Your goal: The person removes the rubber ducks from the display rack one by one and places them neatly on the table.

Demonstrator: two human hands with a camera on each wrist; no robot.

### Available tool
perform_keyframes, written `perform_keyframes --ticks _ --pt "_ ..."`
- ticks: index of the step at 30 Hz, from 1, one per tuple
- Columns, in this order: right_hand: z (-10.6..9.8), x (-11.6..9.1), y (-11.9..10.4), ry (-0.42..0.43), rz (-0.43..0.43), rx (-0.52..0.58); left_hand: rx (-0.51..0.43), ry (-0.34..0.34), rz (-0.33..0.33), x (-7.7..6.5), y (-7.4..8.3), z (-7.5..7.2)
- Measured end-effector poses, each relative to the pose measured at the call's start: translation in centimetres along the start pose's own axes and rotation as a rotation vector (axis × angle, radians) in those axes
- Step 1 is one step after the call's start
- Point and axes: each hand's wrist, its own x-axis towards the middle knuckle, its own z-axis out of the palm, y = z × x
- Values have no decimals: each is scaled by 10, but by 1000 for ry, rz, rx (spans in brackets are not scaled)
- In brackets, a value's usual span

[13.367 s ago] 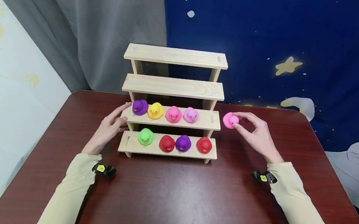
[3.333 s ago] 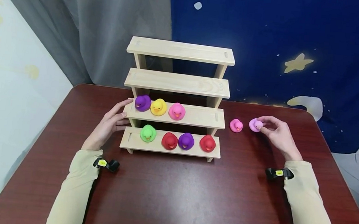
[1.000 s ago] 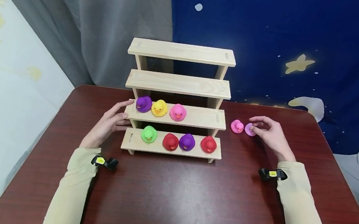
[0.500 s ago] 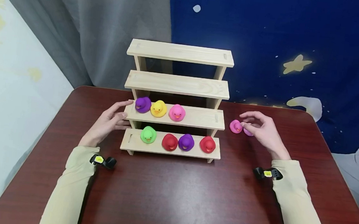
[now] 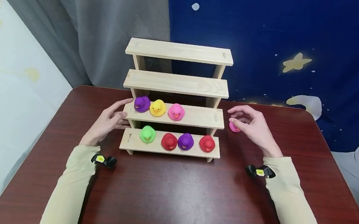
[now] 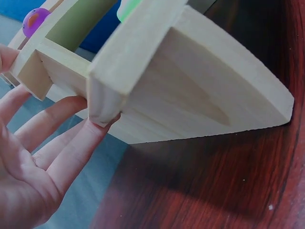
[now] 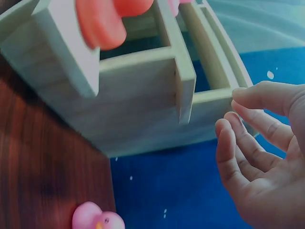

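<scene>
My left hand (image 5: 106,121) touches the left end of the wooden tiered stand (image 5: 177,83) with spread fingers; in the left wrist view its fingertips meet the board edges. My right hand (image 5: 255,127) hovers right of the stand, fingers loosely bent and holding nothing. Under its thumb a pink rubber duck (image 5: 234,128) partly shows on the table; the lavender duck is hidden behind the hand. On the second tier from below sit a purple duck (image 5: 142,104), a yellow duck (image 5: 157,108) and a pink duck (image 5: 176,112).
The lowest tier carries a green duck (image 5: 147,134), a red duck (image 5: 169,142), a purple duck (image 5: 185,141) and another red duck (image 5: 207,144). Behind the brown table (image 5: 172,196) hang a grey curtain (image 5: 122,32) and a blue starry cloth (image 5: 237,35).
The lavender duck left the tier for the table, beside the small pink duck set there earlier. The right hand has let it go and moved left toward the stand; the left hand stays put.
</scene>
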Motion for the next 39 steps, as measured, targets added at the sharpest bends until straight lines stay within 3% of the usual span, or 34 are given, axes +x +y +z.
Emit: perform_keyframes --ticks 23,39 --pt "43 24 -28 -52 -14 196 62 58 -13 -1 0 6" --pt "88 38 -43 -178 -47 152 60 77 -9 -3 1 7"
